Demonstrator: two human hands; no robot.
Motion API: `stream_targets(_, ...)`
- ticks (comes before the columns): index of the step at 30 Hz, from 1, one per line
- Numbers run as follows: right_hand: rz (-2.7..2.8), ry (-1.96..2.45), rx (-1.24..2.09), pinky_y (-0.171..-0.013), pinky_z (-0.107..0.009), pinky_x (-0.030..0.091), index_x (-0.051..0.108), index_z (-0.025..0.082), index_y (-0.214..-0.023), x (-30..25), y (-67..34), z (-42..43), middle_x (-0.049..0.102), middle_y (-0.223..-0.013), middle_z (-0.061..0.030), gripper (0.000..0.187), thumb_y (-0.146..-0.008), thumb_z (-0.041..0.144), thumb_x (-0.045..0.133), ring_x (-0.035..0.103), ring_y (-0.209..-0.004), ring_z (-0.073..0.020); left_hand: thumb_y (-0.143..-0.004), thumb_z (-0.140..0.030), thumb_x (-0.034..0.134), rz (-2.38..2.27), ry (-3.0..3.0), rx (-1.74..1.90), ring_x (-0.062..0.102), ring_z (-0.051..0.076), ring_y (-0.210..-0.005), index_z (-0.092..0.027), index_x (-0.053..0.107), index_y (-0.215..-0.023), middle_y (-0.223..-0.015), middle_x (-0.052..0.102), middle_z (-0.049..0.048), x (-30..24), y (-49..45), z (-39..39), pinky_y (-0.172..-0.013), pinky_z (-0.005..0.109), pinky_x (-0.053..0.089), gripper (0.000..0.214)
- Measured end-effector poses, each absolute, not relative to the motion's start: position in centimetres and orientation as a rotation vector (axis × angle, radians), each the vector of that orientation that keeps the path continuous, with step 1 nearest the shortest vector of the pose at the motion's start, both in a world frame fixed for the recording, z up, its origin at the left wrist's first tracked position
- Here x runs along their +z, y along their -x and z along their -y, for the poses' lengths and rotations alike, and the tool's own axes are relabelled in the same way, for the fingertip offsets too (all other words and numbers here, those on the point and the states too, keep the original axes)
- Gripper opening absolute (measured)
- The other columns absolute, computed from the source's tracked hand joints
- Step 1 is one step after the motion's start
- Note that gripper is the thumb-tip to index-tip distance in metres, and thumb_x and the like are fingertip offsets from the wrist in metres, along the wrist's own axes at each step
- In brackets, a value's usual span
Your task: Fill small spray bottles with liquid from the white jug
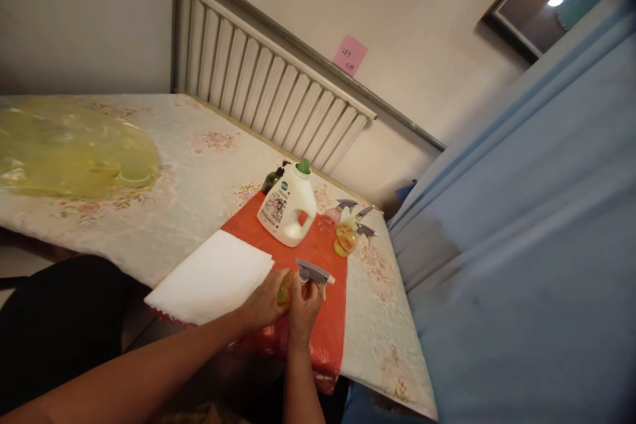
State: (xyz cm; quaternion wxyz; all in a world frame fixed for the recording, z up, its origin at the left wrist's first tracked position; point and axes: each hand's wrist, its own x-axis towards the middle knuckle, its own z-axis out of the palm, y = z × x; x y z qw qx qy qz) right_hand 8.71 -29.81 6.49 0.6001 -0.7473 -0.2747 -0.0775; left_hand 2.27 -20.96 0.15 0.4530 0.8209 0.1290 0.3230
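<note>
Over the red mat (330,324) my left hand (267,298) is wrapped round the clear, yellowish body of a spray bottle (283,295). My right hand (304,308) has its fingers closed at the neck, just under the grey trigger head (314,271). The fingers hide much of the bottle. Behind my hands stands a large cream jug with a handle (285,209), a green piece in its mouth. To my left hand's left lies a stack of white paper (213,278), partly on the mat.
Several spray bottles (346,235) stand right of the jug. A dark green pump bottle (271,180) is behind it. A yellow plastic bag (74,149) lies at the far left of the flowered tablecloth (199,192). A blue curtain (521,225) hangs along the right side.
</note>
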Motion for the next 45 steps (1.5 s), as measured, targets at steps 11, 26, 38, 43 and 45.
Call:
stream_targets(11, 0.658, 1.74, -0.157, -0.088, -0.038, 0.046, 0.071, 0.015, -0.094, 6.53, -8.73, 29.98, 0.069, -0.099, -0.0112, 0.035, -0.084, 0.048, 0.063, 0.06, -0.095, -0.0255, -0.081, -0.036, 0.067, -0.327, -2.04, 0.798, 0.057, 0.029, -0.12, -0.019, 0.04, -0.135, -0.129, 0.056, 0.0142, 0.0, -2.31, 20.96, -0.103, 0.047, 0.048, 0.063)
stream_targets(26, 0.678, 1.752, -0.181, -0.086, -0.038, 0.046, 0.071, 0.015, -0.095, 6.3, -8.86, 30.04, 0.069, -0.098, -0.0105, 0.033, -0.085, 0.046, 0.062, 0.061, -0.094, -0.0251, -0.084, -0.037, 0.062, -0.321, -2.042, 0.811, 0.059, 0.028, -0.117, -0.018, 0.043, -0.132, -0.127, 0.058, 0.0142, 0.43, -2.22, 21.0, -0.102, 0.044, 0.049, 0.055)
stream_targets(38, 0.705, 1.758, -0.192, -0.09, -0.039, 0.044, 0.072, 0.014, -0.096, 6.38, -8.94, 30.03, 0.07, -0.1, -0.0111, 0.033, -0.086, 0.044, 0.062, 0.06, -0.096, -0.0257, -0.082, -0.036, 0.064, -0.328, -2.06, 0.81, 0.057, 0.028, -0.119, -0.017, 0.042, -0.132, -0.128, 0.057, 0.0146, 0.16, -2.31, 20.99, -0.103, 0.044, 0.048, 0.058)
stream_targets(43, 0.729, 1.771, -0.194, -0.09, -0.039, 0.044, 0.072, 0.015, -0.095, 6.47, -8.97, 30.11, 0.07, -0.1, -0.0109, 0.032, -0.087, 0.043, 0.061, 0.06, -0.096, -0.0258, -0.082, -0.036, 0.065, -0.336, -2.045, 0.812, 0.056, 0.029, -0.12, -0.017, 0.041, -0.133, -0.129, 0.056, 0.0153, 0.27, -2.3, 21.09, -0.104, 0.046, 0.047, 0.059)
stream_targets(45, 0.727, 1.768, -0.182, -0.091, -0.039, 0.044, 0.072, 0.015, -0.097, 6.52, -8.95, 30.12, 0.069, -0.1, -0.0106, 0.032, -0.087, 0.043, 0.061, 0.061, -0.098, -0.026, -0.082, -0.036, 0.065, -0.338, -2.037, 0.816, 0.056, 0.029, -0.12, -0.017, 0.041, -0.133, -0.129, 0.057, 0.0153, 0.17, -2.34, 21.1, -0.104, 0.047, 0.047, 0.06)
